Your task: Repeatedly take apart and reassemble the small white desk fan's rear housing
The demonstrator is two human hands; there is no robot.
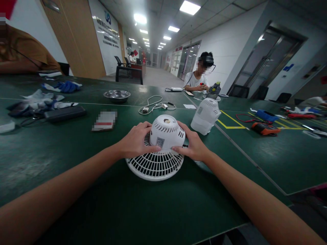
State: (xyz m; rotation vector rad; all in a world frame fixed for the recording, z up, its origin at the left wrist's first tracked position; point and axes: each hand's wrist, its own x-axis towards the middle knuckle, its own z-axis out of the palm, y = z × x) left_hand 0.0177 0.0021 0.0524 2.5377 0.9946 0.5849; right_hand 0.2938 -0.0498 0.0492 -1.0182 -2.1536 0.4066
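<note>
From the head view, I see both grips, left hand point(136, 141) and right hand point(194, 144), wrapped around a white housing point(167, 131) sitting over a round grille point(155, 166) on the green surface point(122, 214). They look matched up, though I can't tell if they're fastened; a white casing point(205, 117) stands apart, beyond the right hand.

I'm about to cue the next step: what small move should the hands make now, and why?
Probably a gentle test twist of the white housing: the left hand and right hand clasp its opposite sides, it sits over the grille, and I can't tell whether the two are joined.
</note>
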